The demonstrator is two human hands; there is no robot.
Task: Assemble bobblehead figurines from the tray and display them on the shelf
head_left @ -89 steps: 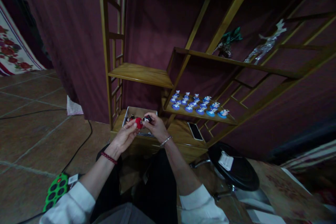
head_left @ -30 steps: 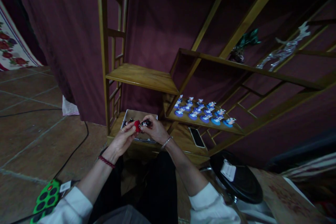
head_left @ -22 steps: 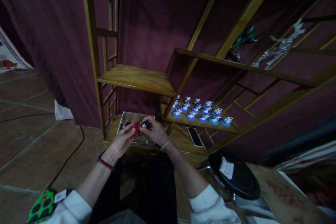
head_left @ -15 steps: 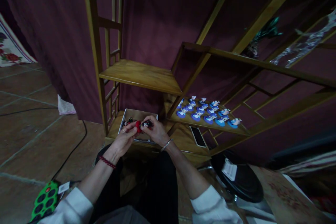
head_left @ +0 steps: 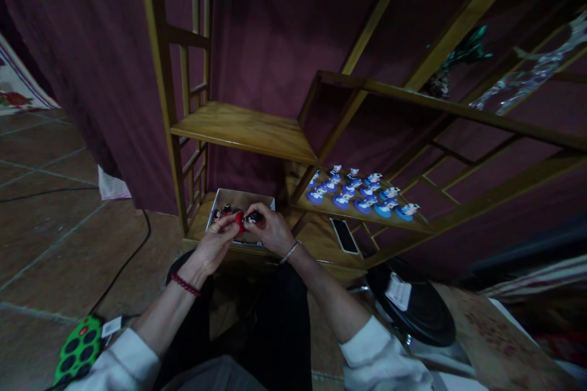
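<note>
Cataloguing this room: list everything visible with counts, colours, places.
Figurine: one, mostly black, right hand
Piece: one, red, left hand
Open box: one, white, bottom shelf
Box contents: several, red and black, inside
Shelf figurines: over ten, blue and purple, right
Phone: one, black, bottom shelf
Shelving unit: one, brown, centre
Plant: one, green, upper right
Ornament: one, clear, far right
Curtain: one, maroon, left
Stool: one, black, lower right
Power strip: one, green, lower left
Hands: two, white-sleeved, centre

The box (head_left: pixel 242 197) lies left of the phone (head_left: pixel 345 236) and the shelf (head_left: pixel 420 225) bearing figurines (head_left: pixel 365 204).
</note>
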